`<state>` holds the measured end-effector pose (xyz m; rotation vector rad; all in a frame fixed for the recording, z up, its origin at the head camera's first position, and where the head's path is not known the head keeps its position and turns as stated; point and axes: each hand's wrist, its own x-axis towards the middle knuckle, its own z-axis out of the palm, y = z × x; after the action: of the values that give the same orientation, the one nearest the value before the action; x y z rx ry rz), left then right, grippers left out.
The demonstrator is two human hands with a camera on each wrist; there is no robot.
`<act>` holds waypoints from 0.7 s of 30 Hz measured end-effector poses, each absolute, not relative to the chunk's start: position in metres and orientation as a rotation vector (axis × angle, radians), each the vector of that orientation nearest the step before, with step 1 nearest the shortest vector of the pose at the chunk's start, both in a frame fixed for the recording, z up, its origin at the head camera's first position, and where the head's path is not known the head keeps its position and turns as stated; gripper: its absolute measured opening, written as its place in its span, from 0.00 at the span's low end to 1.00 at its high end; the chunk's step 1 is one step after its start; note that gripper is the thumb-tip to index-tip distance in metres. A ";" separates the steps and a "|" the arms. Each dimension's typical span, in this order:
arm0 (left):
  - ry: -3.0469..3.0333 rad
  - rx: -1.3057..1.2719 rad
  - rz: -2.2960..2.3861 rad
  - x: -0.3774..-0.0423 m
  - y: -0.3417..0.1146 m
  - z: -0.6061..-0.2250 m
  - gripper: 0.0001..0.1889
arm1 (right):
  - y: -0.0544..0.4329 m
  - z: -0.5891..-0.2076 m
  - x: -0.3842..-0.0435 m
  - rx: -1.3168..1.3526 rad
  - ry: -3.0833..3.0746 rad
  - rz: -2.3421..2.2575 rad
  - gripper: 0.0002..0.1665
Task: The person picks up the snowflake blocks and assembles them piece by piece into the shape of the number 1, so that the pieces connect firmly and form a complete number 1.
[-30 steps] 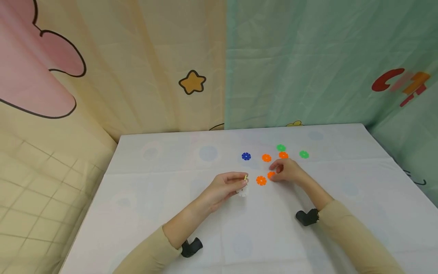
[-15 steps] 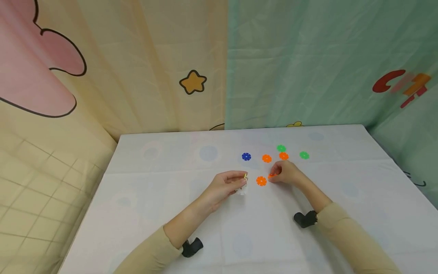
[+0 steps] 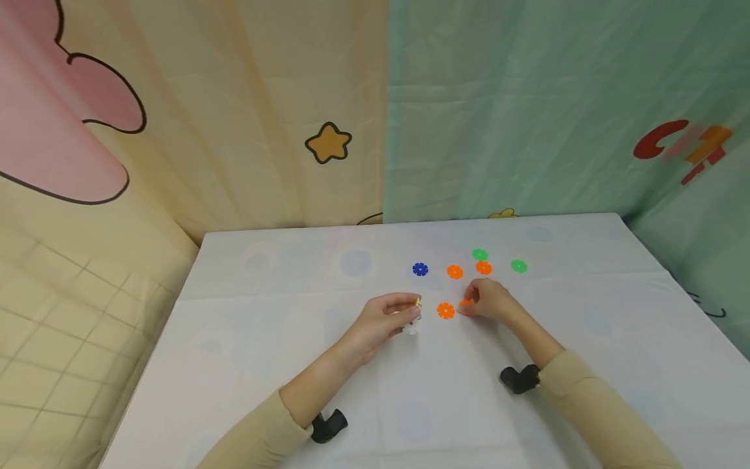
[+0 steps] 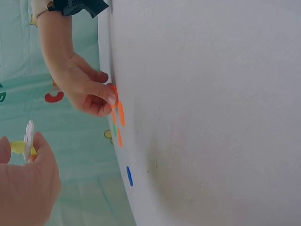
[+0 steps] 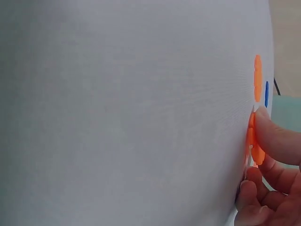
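Note:
Between thumb and fingers, my left hand (image 3: 377,326) pinches a yellow notched disc (image 4: 18,147) joined with a white notched disc (image 4: 29,136), held up off the table. My right hand (image 3: 493,301) is at the table surface, its thumb and fingers pinching an orange notched disc (image 5: 257,141), partly covered by the fingertips and tilted up. Just left of that hand lies another flat orange notched disc (image 3: 445,311). Farther back are two more orange ones, a nearer-left disc (image 3: 454,271) and a right one (image 3: 483,268).
A blue notched disc (image 3: 420,269) lies left of the back orange discs. Two green pieces, a far one (image 3: 480,255) and a right one (image 3: 519,266), lie behind my right hand. The white-clothed table (image 3: 281,260) meets patterned curtains (image 3: 498,130) at its back edge.
My right fingers have closed on the orange disc, which has tipped up from lying flat. The left hand stays almost still with its joined discs.

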<state>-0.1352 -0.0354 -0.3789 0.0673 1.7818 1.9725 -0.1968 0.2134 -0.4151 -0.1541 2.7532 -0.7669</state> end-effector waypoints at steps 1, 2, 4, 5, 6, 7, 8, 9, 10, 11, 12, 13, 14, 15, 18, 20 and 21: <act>1.778 0.067 1.974 -0.135 -0.035 -0.379 0.19 | 0.214 -0.416 -0.197 -0.155 2.755 -0.770 0.17; 1.775 0.066 1.975 -0.135 -0.036 -0.379 0.18 | 0.214 -0.416 -0.196 -0.159 2.757 -0.779 0.17; 1.768 0.066 1.980 -0.134 -0.035 -0.379 0.18 | 0.216 -0.418 -0.195 -0.152 2.751 -0.831 0.17; 1.766 0.065 1.981 -0.135 -0.035 -0.379 0.18 | 0.216 -0.418 -0.195 -0.142 2.737 -0.874 0.17; 1.761 0.064 1.981 -0.135 -0.035 -0.380 0.18 | 0.217 -0.418 -0.194 -0.137 2.715 -0.927 0.16; 1.757 0.064 1.982 -0.135 -0.035 -0.380 0.18 | 0.218 -0.418 -0.193 -0.129 2.684 -0.996 0.15; 1.759 0.069 1.982 -0.135 -0.036 -0.380 0.18 | 0.218 -0.417 -0.192 -0.121 2.653 -1.062 0.14; 1.759 0.073 1.981 -0.135 -0.035 -0.381 0.18 | 0.219 -0.416 -0.192 -0.121 2.619 -1.130 0.13; 1.760 0.076 1.981 -0.135 -0.036 -0.381 0.18 | 0.219 -0.415 -0.191 -0.137 2.591 -1.188 0.12; 1.762 0.074 1.980 -0.135 -0.035 -0.381 0.18 | 0.218 -0.413 -0.190 -0.157 2.562 -1.240 0.11; 1.763 0.075 1.981 -0.135 -0.036 -0.381 0.19 | 0.218 -0.410 -0.190 -0.188 2.532 -1.291 0.11; 1.767 0.076 1.982 -0.135 -0.036 -0.382 0.19 | 0.216 -0.407 -0.189 -0.220 2.507 -1.336 0.11; 1.772 0.077 1.980 -0.135 -0.036 -0.382 0.19 | 0.215 -0.403 -0.188 -0.259 2.489 -1.368 0.11; 1.774 0.074 1.979 -0.135 -0.035 -0.382 0.19 | 0.213 -0.399 -0.188 -0.293 2.465 -1.402 0.12; 1.780 0.076 1.971 -0.136 -0.035 -0.383 0.20 | 0.205 -0.385 -0.184 -0.350 2.411 -1.465 0.13; 1.780 0.081 1.965 -0.137 -0.034 -0.384 0.20 | 0.199 -0.377 -0.182 -0.387 2.382 -1.493 0.13; 1.782 0.087 1.962 -0.137 -0.034 -0.384 0.21 | 0.196 -0.373 -0.180 -0.396 2.369 -1.502 0.13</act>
<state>-0.1374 -0.0341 -0.3844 0.0872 1.7820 1.9624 -0.1803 0.1958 -0.3726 -0.3955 2.3692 -1.5025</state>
